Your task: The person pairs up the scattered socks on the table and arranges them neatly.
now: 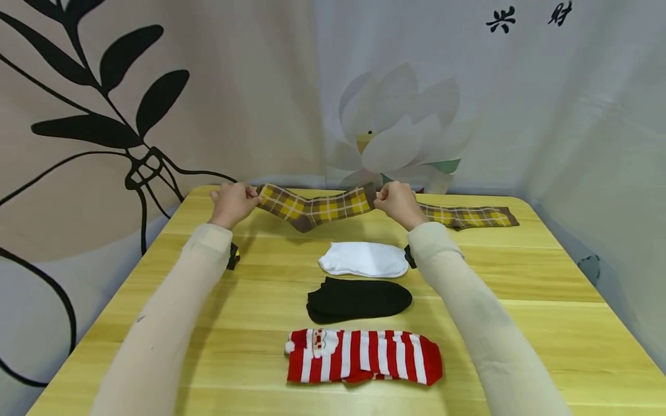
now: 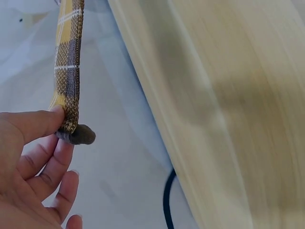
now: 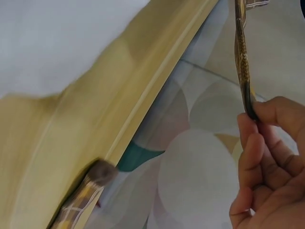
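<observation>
A yellow-and-brown plaid sock [image 1: 333, 209] is stretched sideways over the far part of the table, its brown heel sagging lowest. My left hand [image 1: 234, 203] pinches its left end between thumb and fingers. In the left wrist view, a brown tip of the plaid sock [image 2: 69, 62] pokes out past the fingers of that hand [image 2: 40, 167]. At the other end, my right hand [image 1: 399, 202] pinches the brown band. The right wrist view has the sock [image 3: 244, 62] edge-on above the thumb of that hand [image 3: 269, 157]. A matching plaid sock [image 1: 473, 216] lies flat beyond my right hand.
On the wooden table [image 1: 520, 323], a white sock [image 1: 364, 259], black socks [image 1: 359, 300] and red-and-white striped socks [image 1: 364, 356] lie in a column toward me. A printed curtain [image 1: 250, 86] hangs behind the table's far edge.
</observation>
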The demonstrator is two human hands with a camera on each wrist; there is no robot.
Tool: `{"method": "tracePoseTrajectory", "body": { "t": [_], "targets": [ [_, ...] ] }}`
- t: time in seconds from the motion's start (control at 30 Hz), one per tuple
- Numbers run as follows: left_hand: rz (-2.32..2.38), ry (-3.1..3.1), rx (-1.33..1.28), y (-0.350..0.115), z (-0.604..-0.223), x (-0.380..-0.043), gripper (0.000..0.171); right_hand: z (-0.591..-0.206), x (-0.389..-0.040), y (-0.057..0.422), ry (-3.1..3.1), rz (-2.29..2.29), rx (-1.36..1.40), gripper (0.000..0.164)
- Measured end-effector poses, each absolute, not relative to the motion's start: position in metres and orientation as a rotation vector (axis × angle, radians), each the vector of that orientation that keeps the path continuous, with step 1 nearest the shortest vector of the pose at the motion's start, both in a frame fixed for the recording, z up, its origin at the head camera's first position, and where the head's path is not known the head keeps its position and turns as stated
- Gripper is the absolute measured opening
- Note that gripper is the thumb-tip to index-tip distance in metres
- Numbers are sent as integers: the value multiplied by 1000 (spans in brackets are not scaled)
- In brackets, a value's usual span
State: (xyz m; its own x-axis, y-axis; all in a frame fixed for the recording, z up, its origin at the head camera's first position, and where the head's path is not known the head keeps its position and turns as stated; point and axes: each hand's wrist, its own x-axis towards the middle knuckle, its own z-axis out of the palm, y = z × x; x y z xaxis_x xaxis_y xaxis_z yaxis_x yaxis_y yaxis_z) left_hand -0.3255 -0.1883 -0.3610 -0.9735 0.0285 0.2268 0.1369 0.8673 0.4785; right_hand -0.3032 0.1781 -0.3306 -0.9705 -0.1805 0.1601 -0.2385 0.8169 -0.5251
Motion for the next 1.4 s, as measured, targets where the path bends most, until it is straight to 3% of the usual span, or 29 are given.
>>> {"method": "tracePoseTrajectory", "body": {
  "t": [0.87,1.4],
  "targets": [
    [-731,-2851,-296,-100,-385,-347,21,-380,-299,273,-2844,916,28,15],
    [-590,-2966,-320,-71,-398,-355,20,-408,-308,300,-2951,993,-161,30]
  ]
}}
